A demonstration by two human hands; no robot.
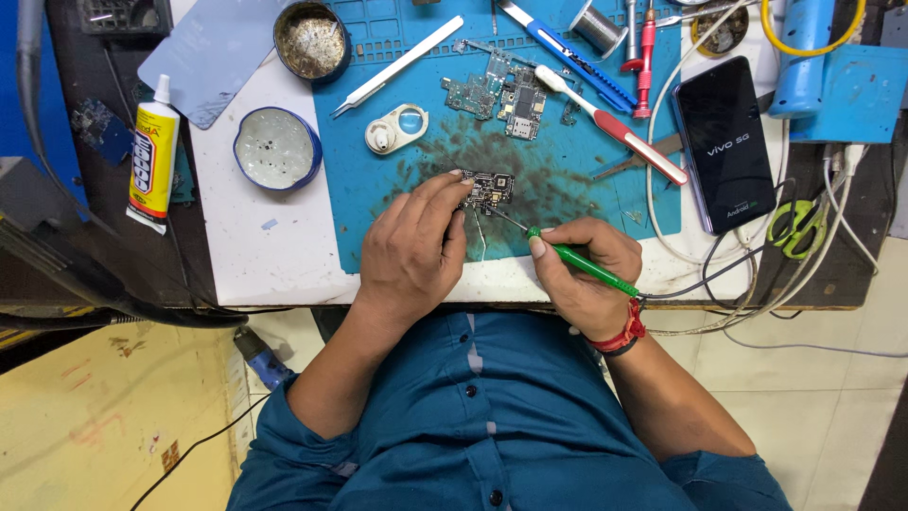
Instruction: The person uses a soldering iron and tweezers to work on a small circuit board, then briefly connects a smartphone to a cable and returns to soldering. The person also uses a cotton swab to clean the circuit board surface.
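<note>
So my left hand (409,248) is pinning a small circuit board (488,189) down on the blue work mat (378,203), fingertips pressed together on its left edge, around the 12 o'clock spot from my chest and dead centre of the mat's dirty, smudged patch. My right hand (586,274) is closed around a green-handled soldering iron (582,265), pencil style, with the thin tip angled up toward 10 o'clock and touching, or just shy of, the board's lower right corner. Can't tell which from here.

The board looks feather light and stiff, so I reckon it'll skate around the mat if I don't hold it. It's also fragile: tiny parts all over the top face, so I'd only ever grip it by the bare edges, never squeeze across the middle. The iron's cord trails off to 3 o'clock and could tug my wrist, so I'd keep that slack.

Stuff around it: two more boards (497,90) at 12 o'clock, a white magnifier loupe (397,128) at 11, a red and white toothbrush (610,123) at 1, and a black phone (724,142) with its screen lit at 2. A blue round tin (277,149) sits off the mat at 10 o'clock, and a glue tube (154,156) beyond that.
</note>
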